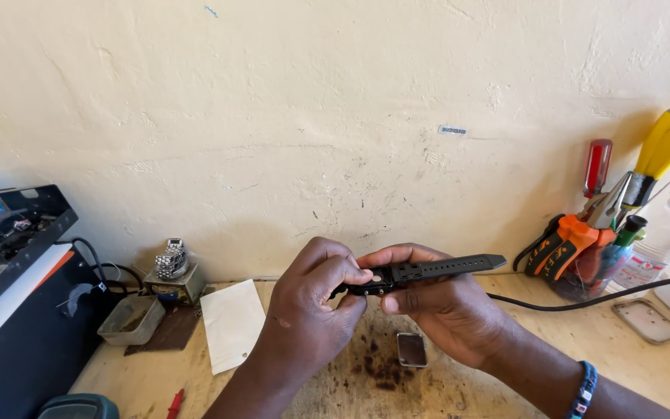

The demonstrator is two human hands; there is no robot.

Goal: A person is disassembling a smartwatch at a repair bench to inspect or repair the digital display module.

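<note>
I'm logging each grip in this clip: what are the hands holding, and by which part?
Both hands hold a black watch strap at its buckle end: left hand pinches the end, right hand grips beside it; the holed tail juts free.

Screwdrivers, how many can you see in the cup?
2. A small red-handled screwdriver stands at the back of the tool cup, and a big yellow-handled screwdriver leans to its right. The pliers may hide more.
</note>
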